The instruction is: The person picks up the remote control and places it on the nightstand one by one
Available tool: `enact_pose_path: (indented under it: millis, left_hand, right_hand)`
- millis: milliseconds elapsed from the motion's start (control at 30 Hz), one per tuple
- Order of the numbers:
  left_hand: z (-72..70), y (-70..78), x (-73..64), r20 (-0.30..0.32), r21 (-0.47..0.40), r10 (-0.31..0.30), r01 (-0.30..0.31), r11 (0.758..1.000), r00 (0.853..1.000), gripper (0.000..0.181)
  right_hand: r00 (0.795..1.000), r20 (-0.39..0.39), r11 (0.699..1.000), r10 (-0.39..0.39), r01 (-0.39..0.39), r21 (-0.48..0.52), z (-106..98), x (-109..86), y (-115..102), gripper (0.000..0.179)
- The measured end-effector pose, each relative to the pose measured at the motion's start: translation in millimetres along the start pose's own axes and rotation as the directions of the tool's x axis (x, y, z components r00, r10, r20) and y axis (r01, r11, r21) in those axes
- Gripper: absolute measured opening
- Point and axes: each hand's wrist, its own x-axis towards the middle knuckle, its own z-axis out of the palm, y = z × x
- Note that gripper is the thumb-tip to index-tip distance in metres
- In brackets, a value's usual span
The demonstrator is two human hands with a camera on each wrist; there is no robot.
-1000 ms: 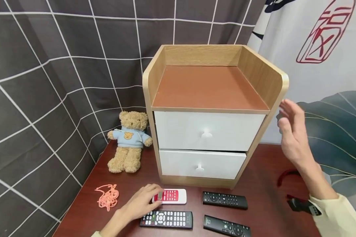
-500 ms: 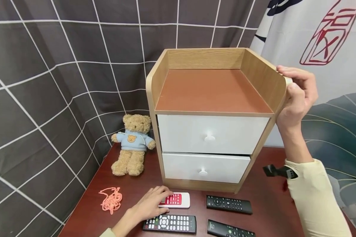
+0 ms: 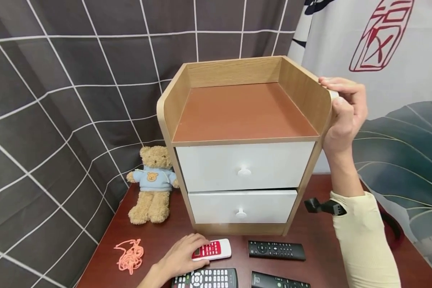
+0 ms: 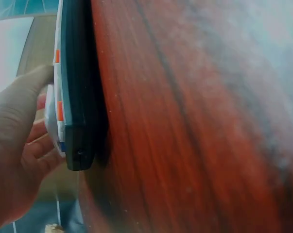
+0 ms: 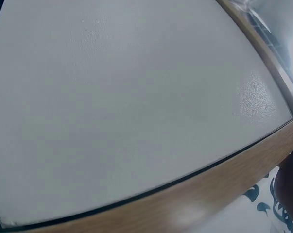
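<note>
In the head view my left hand (image 3: 183,256) pinches a white and red remote control (image 3: 220,249), thumb on its near side and fingers over its left end. The remote lies at a slight slant before a small wooden drawer cabinet (image 3: 237,229). My right hand (image 3: 345,108) grips the cabinet's right side panel at its top front corner, with fingers over the upper edge. A white drawer front (image 5: 136,107) fills most of the right wrist view. The lower drawer (image 3: 209,208) stands slightly ajar. A black remote with white buttons (image 4: 76,97) hides part of the left hand's hold.
Two more black remotes (image 3: 276,250) lie to the right on the dark red table (image 3: 104,256). A teddy bear (image 3: 153,186) in a blue top leans left of the cabinet. Tangled orange string (image 3: 131,256) lies in front of it. Curtains hang behind.
My right hand has come up from beside the cabinet and taken hold of its side panel. The white and red remote has turned slightly under my left hand. The head view has shifted.
</note>
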Motion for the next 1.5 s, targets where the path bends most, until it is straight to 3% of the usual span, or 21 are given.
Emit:
enact_pose_path:
  millis: [167,267,367,500,600,667,800,833,1000,1033,1067,1200,1500]
  left_hand:
    - [-3.4,-0.3,-1.1,0.011,-0.13,-0.059,0.06,0.99,0.998,0.036]
    - [-4.3,1.6,0.0,0.066,-0.289,-0.118,0.133,0.948,0.991,0.029]
    - [-4.5,2.8,0.8,0.134,-0.456,-0.179,0.221,0.862,0.975,0.022]
    - [-9.6,3.7,-0.9,0.197,-0.595,-0.264,0.329,0.733,0.944,0.016]
    - [-18.5,6.1,-1.8,0.226,-0.641,-0.307,0.379,0.668,0.924,0.016]
    - [-26.2,8.2,-2.2,0.236,-0.661,-0.32,0.393,0.64,0.918,0.016]
    - [-43.3,15.2,-2.4,0.243,-0.74,-0.304,0.379,0.556,0.921,0.019]
    - [-47.3,17.3,-2.2,0.247,-0.77,-0.289,0.369,0.521,0.925,0.021]
    - [-71.2,30.5,1.7,0.254,-0.903,-0.205,0.308,0.301,0.945,0.031]
    - [-77.6,33.3,3.5,0.242,-0.919,-0.185,0.286,0.27,0.952,0.032]
    - [-84.4,36.1,5.4,0.228,-0.93,-0.17,0.266,0.252,0.959,0.033]
    - [-112.8,45.3,14.1,0.161,-0.959,-0.11,0.182,0.219,0.981,0.034]
    - [-160.5,61.7,32.8,0.052,-0.993,-0.005,0.052,0.103,0.999,0.027]
  right_hand:
    - [1.0,-0.003,1.0,0.012,-0.012,0.005,1,0.3,1,0.028]
    - [1.0,-0.01,1.0,0.011,-0.011,0.003,-3,1.3,0,0.029]
    - [1.0,-0.016,1.0,0.008,-0.008,0.004,-5,2.7,1,0.029]
    - [1.0,-0.013,1.0,0.013,-0.013,0.013,-3,2.6,6,0.029]
    - [1.0,-0.011,1.0,0.013,-0.013,0.012,-1,2.6,7,0.029]
    - [1.0,-0.013,1.0,0.016,-0.015,0.015,0,2.9,7,0.029]
    - [0.999,-0.023,1.0,0.026,-0.026,0.011,1,2.8,6,0.029]
    - [0.999,-0.026,0.999,0.032,-0.031,0.014,1,2.6,6,0.029]
    - [0.998,-0.025,0.998,0.054,-0.054,0.013,0,1.9,5,0.03]
    - [0.998,-0.026,0.998,0.056,-0.055,0.015,0,2.4,4,0.03]
    - [0.998,-0.028,0.998,0.057,-0.056,0.016,-1,2.8,3,0.03]
    - [0.998,-0.036,0.998,0.058,-0.058,0.018,0,4.4,1,0.03]
    - [0.996,0.006,0.996,0.091,-0.091,0.006,-3,3.8,3,0.029]
